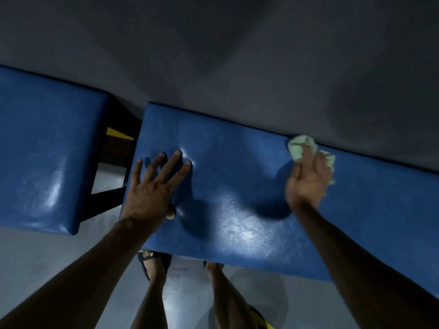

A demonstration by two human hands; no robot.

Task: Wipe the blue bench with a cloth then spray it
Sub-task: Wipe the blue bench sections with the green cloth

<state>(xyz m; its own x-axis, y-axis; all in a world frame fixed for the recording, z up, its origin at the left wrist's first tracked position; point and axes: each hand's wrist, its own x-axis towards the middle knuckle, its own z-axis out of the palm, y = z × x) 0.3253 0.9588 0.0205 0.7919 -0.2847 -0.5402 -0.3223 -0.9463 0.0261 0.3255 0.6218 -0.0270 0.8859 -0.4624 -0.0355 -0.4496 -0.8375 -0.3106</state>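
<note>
Two hands rest on the blue table (pixel 237 210): left hand (pixel 154 188) flat at frame centre-left, fingers spread wide; right hand (pixel 308 179) pressing a pale green cloth (pixel 300 146) against the far edge, by the wall. Bare padding lies between them.

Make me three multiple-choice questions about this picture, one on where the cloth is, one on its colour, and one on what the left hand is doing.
1. Where on the bench is the cloth?
A. at its far edge by the wall
B. at its near edge
C. on the floor

2. What colour is the cloth?
A. red
B. pale green
C. black

3. What is the left hand doing?
A. holding a spray bottle
B. hanging off the bench
C. lying flat, fingers spread, on the bench

Answers: 1 A, the cloth sits under the right hand where the pad meets the wall. 2 B, it shows pale green against the blue. 3 C, the palm is down and the hand is empty.
</note>
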